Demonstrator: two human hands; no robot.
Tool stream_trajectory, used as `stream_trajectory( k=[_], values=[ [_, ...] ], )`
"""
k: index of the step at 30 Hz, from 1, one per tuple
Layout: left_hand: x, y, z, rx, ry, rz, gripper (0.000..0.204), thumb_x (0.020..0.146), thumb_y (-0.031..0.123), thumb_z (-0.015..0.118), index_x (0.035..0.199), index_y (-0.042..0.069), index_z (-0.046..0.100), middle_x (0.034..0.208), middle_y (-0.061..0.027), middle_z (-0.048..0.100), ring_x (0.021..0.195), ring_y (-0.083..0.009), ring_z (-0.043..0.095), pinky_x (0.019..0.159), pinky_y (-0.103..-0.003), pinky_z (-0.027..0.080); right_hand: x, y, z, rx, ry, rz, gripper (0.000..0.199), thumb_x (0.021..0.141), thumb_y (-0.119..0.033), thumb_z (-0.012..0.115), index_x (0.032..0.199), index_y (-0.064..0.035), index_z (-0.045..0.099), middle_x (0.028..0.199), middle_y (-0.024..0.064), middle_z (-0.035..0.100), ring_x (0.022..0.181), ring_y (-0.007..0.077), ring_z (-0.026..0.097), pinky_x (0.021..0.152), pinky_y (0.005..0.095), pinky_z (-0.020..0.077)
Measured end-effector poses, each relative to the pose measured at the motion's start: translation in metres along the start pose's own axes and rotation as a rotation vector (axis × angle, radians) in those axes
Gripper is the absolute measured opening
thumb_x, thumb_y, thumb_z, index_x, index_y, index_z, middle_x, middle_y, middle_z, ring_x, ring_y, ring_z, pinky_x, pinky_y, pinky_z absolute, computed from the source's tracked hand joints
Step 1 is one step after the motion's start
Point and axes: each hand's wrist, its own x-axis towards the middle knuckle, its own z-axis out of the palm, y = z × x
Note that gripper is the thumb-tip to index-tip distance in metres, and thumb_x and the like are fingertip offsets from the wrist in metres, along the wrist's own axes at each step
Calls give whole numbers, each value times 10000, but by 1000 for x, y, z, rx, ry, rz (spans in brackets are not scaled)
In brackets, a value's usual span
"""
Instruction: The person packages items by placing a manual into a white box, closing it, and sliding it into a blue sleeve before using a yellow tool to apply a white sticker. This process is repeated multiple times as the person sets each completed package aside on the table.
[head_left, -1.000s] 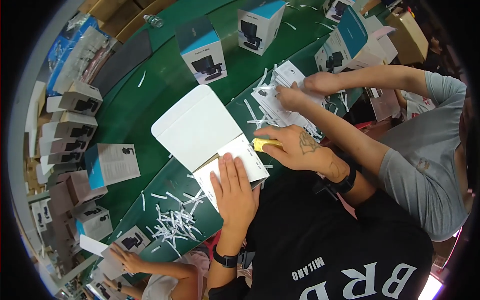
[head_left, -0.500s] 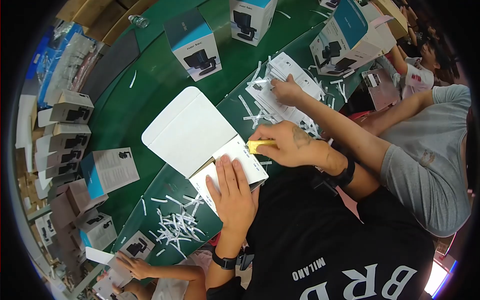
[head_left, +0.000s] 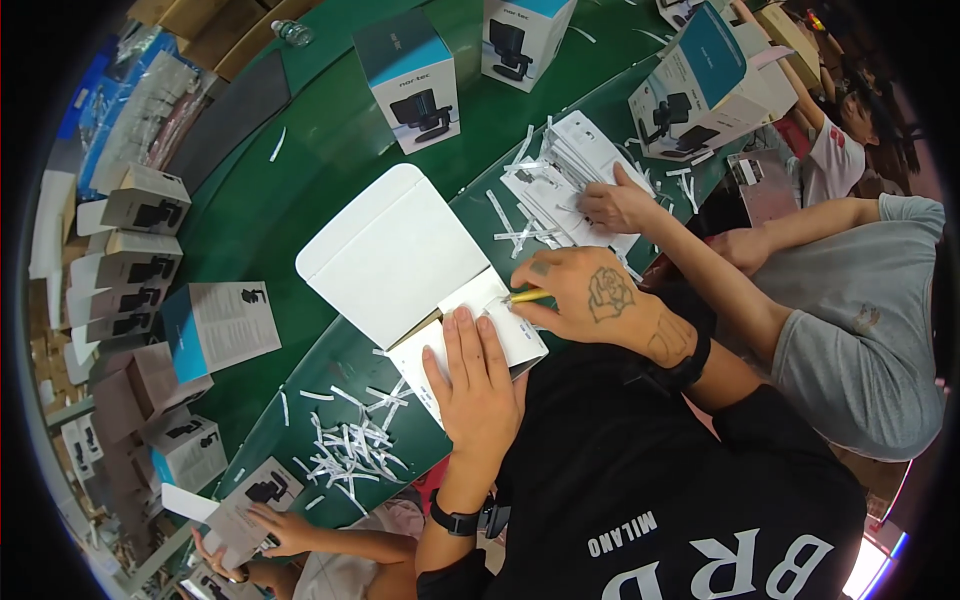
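An open white carton (head_left: 515,345) lies in front of me at the table edge, its large lid flap (head_left: 385,250) folded out to the far left. My left hand (head_left: 475,385) presses on its white panel with stretched fingers, thumb down along the near side. My right hand (head_left: 585,300) is closed round a slim yellow cutter (head_left: 530,296). The cutter's metallic tip is at the carton's panel, just right of my left fingertips. Part of the cutter's handle is hidden in my fingers.
Thin white strips (head_left: 355,445) lie heaped at the left. Printed microphone cartons (head_left: 415,115) stand beyond, and another carton (head_left: 220,330) is at the left. On the right a co-worker's hand (head_left: 620,205) touches stacked printed sheets (head_left: 570,165). Another person's hand (head_left: 280,530) holds a carton lower left.
The yellow cutter has turned in my right hand, and its tip has come onto the carton's panel. The co-worker's hand at the sheets has moved right. The person lower left has lifted a carton.
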Motion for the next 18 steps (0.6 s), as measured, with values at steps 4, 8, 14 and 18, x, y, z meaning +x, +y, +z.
stream_trajectory(
  k=[4,8,14,18],
  values=[
    [-3,1,3,13,10,-2,875,859,354,750,1531,-63,375,1619,-275,340,1511,-423,327,1195,-620,216,3,0,5,34,46,-39,219,846,-270,787,970,-106,711,855,46,684,706,252,691,621,355,535],
    [-2,1,0,14,14,-7,857,839,341,758,1514,-56,408,1615,-273,351,1509,-412,338,1185,-627,242,5,-6,20,137,127,-13,184,851,-242,780,937,-96,709,858,45,689,690,255,684,604,352,528],
    [-4,0,-3,-5,13,-23,858,822,326,767,1508,-55,420,1617,-271,349,1506,-415,343,1186,-627,254,-2,-6,19,326,194,-38,166,891,-210,743,932,-59,688,849,93,680,682,268,678,601,340,515],
    [-10,-5,-12,-56,-46,-20,893,838,294,763,1537,-74,345,1624,-293,314,1520,-438,294,1216,-607,202,-14,14,-10,151,329,226,158,923,-164,709,935,-23,640,764,139,644,650,262,653,600,325,494]
  ],
)
